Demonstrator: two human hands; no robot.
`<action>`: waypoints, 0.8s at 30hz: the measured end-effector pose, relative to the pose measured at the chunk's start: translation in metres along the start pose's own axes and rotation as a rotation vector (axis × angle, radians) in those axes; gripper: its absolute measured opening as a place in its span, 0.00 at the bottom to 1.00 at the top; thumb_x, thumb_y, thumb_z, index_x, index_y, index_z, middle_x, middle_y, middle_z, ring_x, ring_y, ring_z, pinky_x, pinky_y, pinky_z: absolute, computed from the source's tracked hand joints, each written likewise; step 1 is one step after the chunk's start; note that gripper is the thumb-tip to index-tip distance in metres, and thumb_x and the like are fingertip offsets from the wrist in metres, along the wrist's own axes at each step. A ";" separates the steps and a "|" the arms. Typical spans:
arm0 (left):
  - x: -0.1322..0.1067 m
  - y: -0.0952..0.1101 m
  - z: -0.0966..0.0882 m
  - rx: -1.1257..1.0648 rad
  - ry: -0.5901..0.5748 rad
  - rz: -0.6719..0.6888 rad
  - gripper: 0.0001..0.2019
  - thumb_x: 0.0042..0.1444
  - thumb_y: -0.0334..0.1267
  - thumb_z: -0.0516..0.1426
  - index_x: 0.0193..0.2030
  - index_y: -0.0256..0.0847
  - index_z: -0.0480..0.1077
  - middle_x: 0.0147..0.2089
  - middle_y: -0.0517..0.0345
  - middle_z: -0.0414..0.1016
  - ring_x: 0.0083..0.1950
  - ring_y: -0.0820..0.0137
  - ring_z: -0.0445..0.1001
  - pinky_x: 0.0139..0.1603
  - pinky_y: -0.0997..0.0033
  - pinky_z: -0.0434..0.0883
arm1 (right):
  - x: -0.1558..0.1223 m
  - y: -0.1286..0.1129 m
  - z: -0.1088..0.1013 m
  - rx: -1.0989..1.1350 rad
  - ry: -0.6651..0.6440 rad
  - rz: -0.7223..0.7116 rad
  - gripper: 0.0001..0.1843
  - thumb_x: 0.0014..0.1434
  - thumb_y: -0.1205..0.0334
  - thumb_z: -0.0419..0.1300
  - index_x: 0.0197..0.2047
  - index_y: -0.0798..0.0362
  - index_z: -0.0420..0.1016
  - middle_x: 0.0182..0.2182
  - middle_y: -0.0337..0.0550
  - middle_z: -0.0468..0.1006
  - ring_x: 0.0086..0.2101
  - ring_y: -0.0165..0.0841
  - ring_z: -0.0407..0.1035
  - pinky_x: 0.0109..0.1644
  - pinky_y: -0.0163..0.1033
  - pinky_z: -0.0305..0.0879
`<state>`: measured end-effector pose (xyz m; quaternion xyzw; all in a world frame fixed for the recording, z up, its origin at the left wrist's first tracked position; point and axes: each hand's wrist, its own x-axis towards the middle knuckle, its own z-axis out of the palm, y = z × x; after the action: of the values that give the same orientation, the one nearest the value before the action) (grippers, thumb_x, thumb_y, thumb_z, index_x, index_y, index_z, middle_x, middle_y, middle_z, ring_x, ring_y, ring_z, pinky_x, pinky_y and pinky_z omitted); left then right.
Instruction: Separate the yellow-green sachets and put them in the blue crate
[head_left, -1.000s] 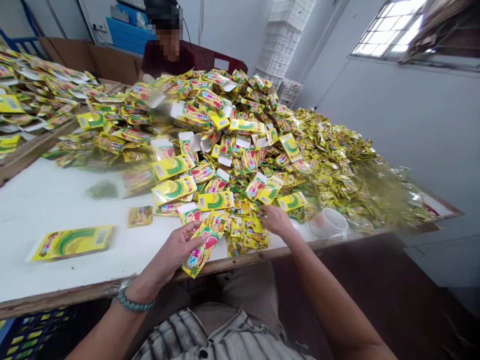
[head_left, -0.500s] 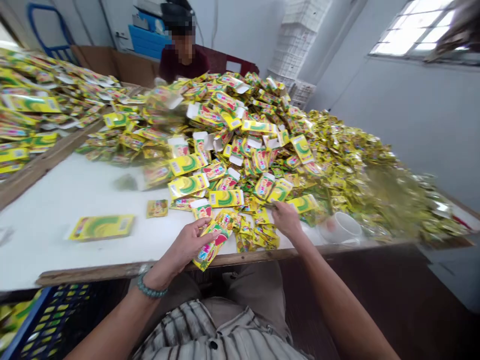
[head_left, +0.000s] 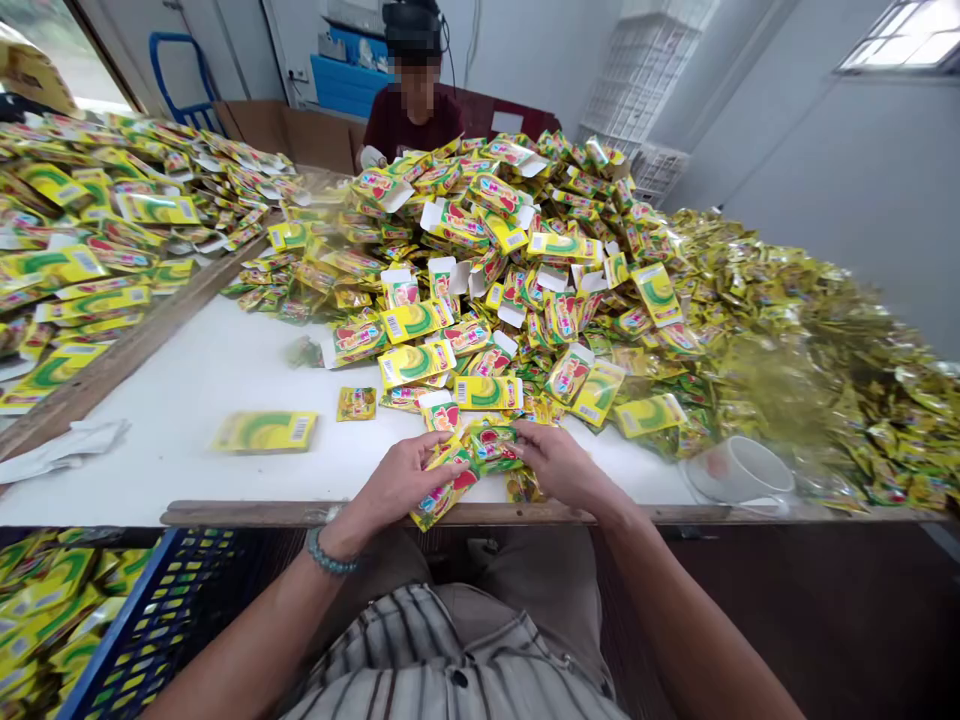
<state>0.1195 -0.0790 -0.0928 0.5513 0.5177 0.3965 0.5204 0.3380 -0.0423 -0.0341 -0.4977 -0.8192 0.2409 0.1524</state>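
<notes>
While the desk (head_left: pixel 187 375) bears a heap of cartons (head_left: pixel 454 222), the left hand (head_left: pixel 394 480) pinches a printed carton (head_left: pixel 441 502) at the near edge. The right hand (head_left: pixel 566 468) has its fingers pinching a green sachet (head_left: pixel 495 447) by that carton's upper end; apparently filling, which calls for careful alignment.

Below the near edge of the counter (head_left: pixel 300 513), we wear a whitish shirt (head_left: pixel 420 660) with dark grey stripes and a dark round button (head_left: pixel 459 678), its front parted over grey-brown trousers (head_left: pixel 544 570). Around our left wrist (head_left: pixel 349 530) sits a bracelet (head_left: pixel 330 562) of round teal beads.
</notes>
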 end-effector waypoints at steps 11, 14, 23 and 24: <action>-0.001 0.006 0.006 -0.304 -0.161 -0.062 0.33 0.46 0.51 0.67 0.57 0.35 0.71 0.33 0.55 0.81 0.34 0.64 0.77 0.32 0.72 0.70 | 0.011 -0.018 0.017 0.205 0.030 -0.051 0.02 0.53 0.66 0.60 0.32 0.51 0.74 0.22 0.33 0.72 0.25 0.28 0.64 0.30 0.32 0.57; -0.001 0.008 0.005 -0.381 -0.134 -0.060 0.33 0.46 0.51 0.68 0.55 0.35 0.71 0.34 0.55 0.81 0.35 0.65 0.78 0.34 0.71 0.71 | 0.009 -0.022 0.027 0.235 0.183 -0.065 0.04 0.54 0.66 0.60 0.34 0.50 0.77 0.28 0.38 0.79 0.30 0.32 0.71 0.36 0.35 0.64; -0.005 -0.001 0.001 -0.393 -0.077 -0.045 0.35 0.42 0.52 0.69 0.53 0.32 0.69 0.38 0.51 0.81 0.36 0.63 0.78 0.37 0.68 0.72 | 0.001 -0.039 0.035 0.307 0.001 -0.075 0.19 0.59 0.65 0.55 0.54 0.50 0.64 0.19 0.27 0.67 0.21 0.27 0.58 0.28 0.32 0.55; -0.007 -0.001 0.002 -0.396 -0.085 -0.049 0.35 0.41 0.52 0.69 0.52 0.32 0.69 0.37 0.52 0.81 0.35 0.63 0.78 0.37 0.68 0.72 | 0.001 -0.040 0.038 0.330 -0.018 -0.067 0.20 0.58 0.65 0.57 0.55 0.50 0.63 0.18 0.26 0.63 0.20 0.26 0.56 0.27 0.31 0.53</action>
<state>0.1199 -0.0858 -0.0934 0.4418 0.4204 0.4541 0.6495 0.2897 -0.0661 -0.0438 -0.4361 -0.7860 0.3712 0.2328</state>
